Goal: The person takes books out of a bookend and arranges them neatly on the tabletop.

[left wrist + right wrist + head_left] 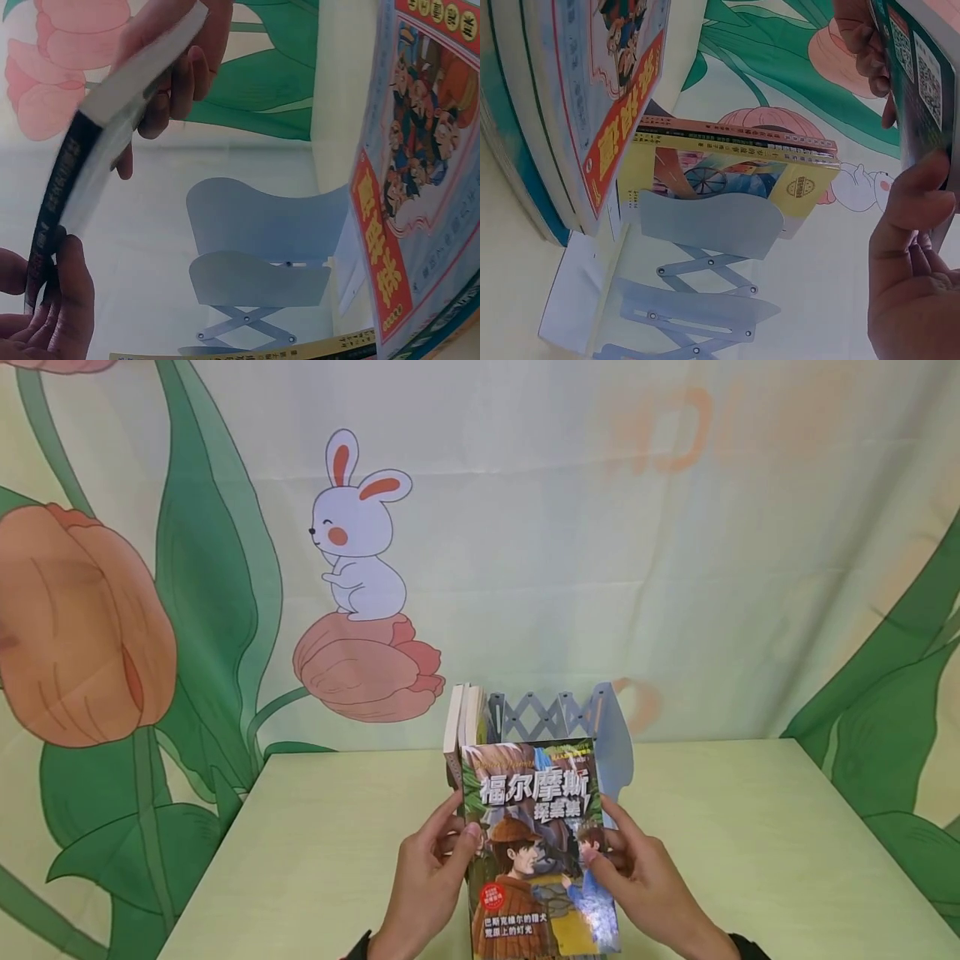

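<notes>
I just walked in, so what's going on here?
A person is holding up a book, its front cover facing the head camera, with the left hand on one edge and the right hand on the other. Behind it, a rack stands on the table, with a few upright books at its left end. The wrist views show other books lower down.

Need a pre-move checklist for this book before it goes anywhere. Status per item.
1. Left hand grip: ok, thumb on the front cover at the book's left edge.
2. Right hand grip: ok, thumb on the cover at the opposite edge.
3. Held book closed: ok, cover toward the head camera.
4. Standing books in place: ok, upright at the rack's left end.
5. Gap between divider plates: ok, visible in the right wrist view.
6. Gap wide enough for this book: cannot tell.
</notes>
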Demonstrator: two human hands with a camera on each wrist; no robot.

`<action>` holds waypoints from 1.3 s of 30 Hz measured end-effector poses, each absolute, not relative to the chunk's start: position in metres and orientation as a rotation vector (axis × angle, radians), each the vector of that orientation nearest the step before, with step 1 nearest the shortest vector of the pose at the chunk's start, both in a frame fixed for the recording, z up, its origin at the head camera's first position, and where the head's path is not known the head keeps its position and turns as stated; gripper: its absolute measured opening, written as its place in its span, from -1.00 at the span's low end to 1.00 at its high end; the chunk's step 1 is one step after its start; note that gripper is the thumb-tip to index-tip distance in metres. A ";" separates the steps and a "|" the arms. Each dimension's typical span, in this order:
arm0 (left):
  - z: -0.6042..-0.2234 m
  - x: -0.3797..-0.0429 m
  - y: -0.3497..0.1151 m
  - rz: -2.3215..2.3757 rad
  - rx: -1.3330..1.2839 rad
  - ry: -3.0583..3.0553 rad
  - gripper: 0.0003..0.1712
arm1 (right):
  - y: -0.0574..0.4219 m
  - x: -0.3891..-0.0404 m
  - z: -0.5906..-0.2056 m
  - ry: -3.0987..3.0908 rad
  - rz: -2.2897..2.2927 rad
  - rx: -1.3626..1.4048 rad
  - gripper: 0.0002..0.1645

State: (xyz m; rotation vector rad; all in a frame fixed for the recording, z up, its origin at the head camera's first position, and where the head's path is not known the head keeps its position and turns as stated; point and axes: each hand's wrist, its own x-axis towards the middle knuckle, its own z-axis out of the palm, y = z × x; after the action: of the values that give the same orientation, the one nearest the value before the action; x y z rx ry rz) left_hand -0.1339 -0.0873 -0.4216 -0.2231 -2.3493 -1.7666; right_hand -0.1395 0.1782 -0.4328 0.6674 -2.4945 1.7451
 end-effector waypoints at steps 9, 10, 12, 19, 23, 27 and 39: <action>-0.428 -0.131 -0.089 -1.814 -0.212 -2.378 -0.43 | 0.183 -0.135 -0.438 -2.538 1.755 0.707 -0.21; -0.429 -0.131 -0.089 -1.819 -0.211 -2.382 -0.44 | 0.184 -0.135 -0.438 -2.547 1.762 0.712 -0.21; -0.431 -0.130 -0.090 -1.833 -0.209 -2.385 -0.44 | 0.185 -0.134 -0.440 -2.580 1.784 0.693 -0.20; -0.438 -0.128 -0.091 -1.829 -0.212 -2.406 -0.42 | 0.188 -0.134 -0.445 -2.672 1.870 0.624 -0.16; -0.443 -0.126 -0.091 -1.844 -0.216 -2.393 -0.43 | 0.188 -0.133 -0.449 -2.721 1.912 0.585 -0.12; -0.446 -0.125 -0.091 -1.855 -0.225 -2.391 -0.44 | 0.188 -0.132 -0.451 -2.760 1.937 0.539 -0.08; -0.455 -0.121 -0.095 -1.882 -0.224 -2.493 -0.40 | 0.190 -0.128 -0.460 -2.790 1.980 0.643 -0.06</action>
State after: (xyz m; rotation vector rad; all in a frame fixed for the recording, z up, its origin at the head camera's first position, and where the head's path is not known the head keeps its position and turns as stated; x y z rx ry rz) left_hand -0.1212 -0.0946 -0.4551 -0.2244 -2.4933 -1.8820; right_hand -0.1277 0.1900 -0.4597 0.6433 -2.7898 1.9801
